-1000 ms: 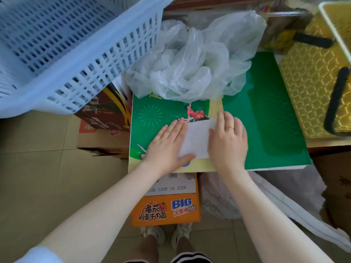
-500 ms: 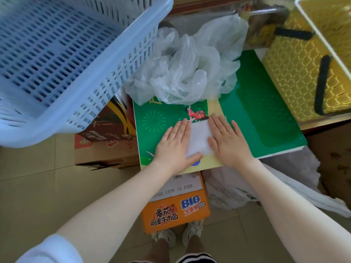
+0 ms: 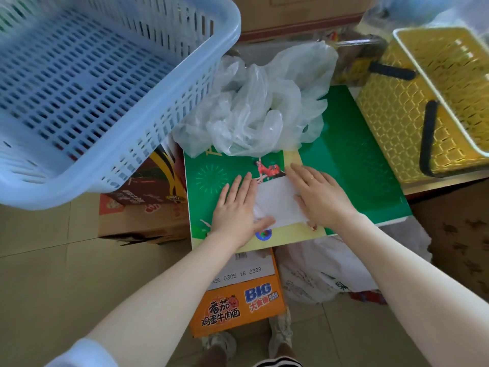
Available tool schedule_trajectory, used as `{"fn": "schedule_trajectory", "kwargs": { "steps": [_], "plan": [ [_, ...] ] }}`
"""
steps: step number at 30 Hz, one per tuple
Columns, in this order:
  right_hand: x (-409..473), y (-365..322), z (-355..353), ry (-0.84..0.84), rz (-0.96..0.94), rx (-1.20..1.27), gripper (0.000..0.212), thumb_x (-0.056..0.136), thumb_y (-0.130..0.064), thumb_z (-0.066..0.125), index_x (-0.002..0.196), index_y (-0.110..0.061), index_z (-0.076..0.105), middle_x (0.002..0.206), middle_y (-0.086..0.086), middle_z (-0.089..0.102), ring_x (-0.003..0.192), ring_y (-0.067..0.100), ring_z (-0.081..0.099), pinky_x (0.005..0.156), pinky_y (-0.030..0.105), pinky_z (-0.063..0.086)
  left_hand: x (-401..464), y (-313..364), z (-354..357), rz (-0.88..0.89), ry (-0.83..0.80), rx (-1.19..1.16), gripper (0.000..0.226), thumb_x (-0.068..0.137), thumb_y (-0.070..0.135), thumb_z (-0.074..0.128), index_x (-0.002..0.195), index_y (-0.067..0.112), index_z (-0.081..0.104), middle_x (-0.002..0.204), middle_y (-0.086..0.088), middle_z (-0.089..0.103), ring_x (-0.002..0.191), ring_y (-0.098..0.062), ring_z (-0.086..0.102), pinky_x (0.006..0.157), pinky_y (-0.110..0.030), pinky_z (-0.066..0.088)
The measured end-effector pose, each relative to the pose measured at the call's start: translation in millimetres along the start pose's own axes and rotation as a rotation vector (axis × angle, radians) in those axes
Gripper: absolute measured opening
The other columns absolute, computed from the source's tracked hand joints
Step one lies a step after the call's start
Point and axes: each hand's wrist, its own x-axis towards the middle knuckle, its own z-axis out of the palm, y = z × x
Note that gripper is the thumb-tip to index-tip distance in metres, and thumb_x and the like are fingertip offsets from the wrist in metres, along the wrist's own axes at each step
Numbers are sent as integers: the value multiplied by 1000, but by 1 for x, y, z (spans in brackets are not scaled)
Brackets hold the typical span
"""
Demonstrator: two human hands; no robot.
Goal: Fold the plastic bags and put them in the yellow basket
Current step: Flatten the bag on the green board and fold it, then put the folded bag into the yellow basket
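A white folded plastic bag [image 3: 278,202] lies flat on a green board [image 3: 352,160]. My left hand [image 3: 235,207] presses its left edge, palm down, thumb across the near corner. My right hand [image 3: 318,197] lies flat on its right edge, fingers spread, a ring on one finger. Behind the hands sits a loose heap of crumpled clear plastic bags [image 3: 262,104]. The yellow basket [image 3: 397,120] with black handles stands at the right, its inside partly out of frame.
A large pale blue lattice basket [image 3: 100,83] overhangs the left side. Cardboard boxes [image 3: 148,207] sit under it, and an orange noodle carton [image 3: 238,300] under the board. A white sack [image 3: 325,274] lies on the floor. My feet show at the bottom.
The view has shifted, bringing the yellow basket further into frame. My right hand has turned and spread flatter over the bag's right edge. The folded bag stays in place.
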Motion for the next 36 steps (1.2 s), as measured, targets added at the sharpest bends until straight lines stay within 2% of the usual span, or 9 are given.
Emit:
{"fn": "schedule_trajectory", "kwargs": {
  "steps": [7,11,14,16,19,24,28,31,36],
  "plan": [
    [20,-5,-18,-157,52,69,76,72,-56,68,130,-15,40,122,7,54,114,29,45,88,38,37,1,12,-18,-25,-29,97,110,69,77,44,147,11,3,157,-4,-2,143,-22,-1,114,-38,3],
    [15,-1,-20,-327,85,143,52,76,-43,71,115,-14,54,109,8,61,99,28,57,68,29,41,-8,24,-21,-49,37,102,99,73,68,52,145,10,17,154,-5,18,140,-24,18,111,-37,21],
    [1,14,-18,-349,71,330,28,82,-34,65,98,-13,57,101,10,61,88,27,56,62,28,40,-13,43,-30,-8,122,44,70,85,43,57,141,9,32,141,-9,42,123,-28,45,95,-36,40],
    [-16,35,-26,-274,95,526,17,86,-27,59,81,-14,50,89,8,57,78,24,50,56,31,32,-10,61,-43,17,185,2,58,91,32,50,142,14,31,133,-9,50,102,-32,59,73,-36,47],
    [-54,86,-59,-37,146,746,16,90,-19,56,83,-7,48,80,13,54,73,23,48,58,32,26,-2,96,-70,2,313,-105,51,91,27,49,139,18,37,121,-7,59,79,-32,63,54,-34,48],
    [-99,179,-136,433,285,1008,15,94,-16,51,86,-4,50,78,12,53,68,17,45,58,31,34,34,162,-109,109,429,-217,35,90,23,51,124,18,53,105,2,63,75,-24,61,61,-32,48],
    [-84,238,-159,604,494,1035,17,94,-15,48,87,-1,53,78,6,53,72,12,48,56,23,37,63,202,-120,140,452,-261,34,89,29,45,120,20,56,107,7,62,73,-15,60,61,-32,50],
    [-49,272,-149,504,673,944,16,92,-12,45,91,1,54,85,11,53,79,24,50,58,29,34,78,221,-118,130,448,-298,25,89,23,53,113,18,61,102,6,63,70,-14,60,60,-32,51],
    [-11,282,-112,7,758,1070,32,89,-15,54,117,-1,56,100,13,60,89,27,57,70,31,43,89,229,-104,106,396,-271,23,90,20,53,111,18,62,103,5,63,72,-14,60,58,-27,47]
  ]
}}
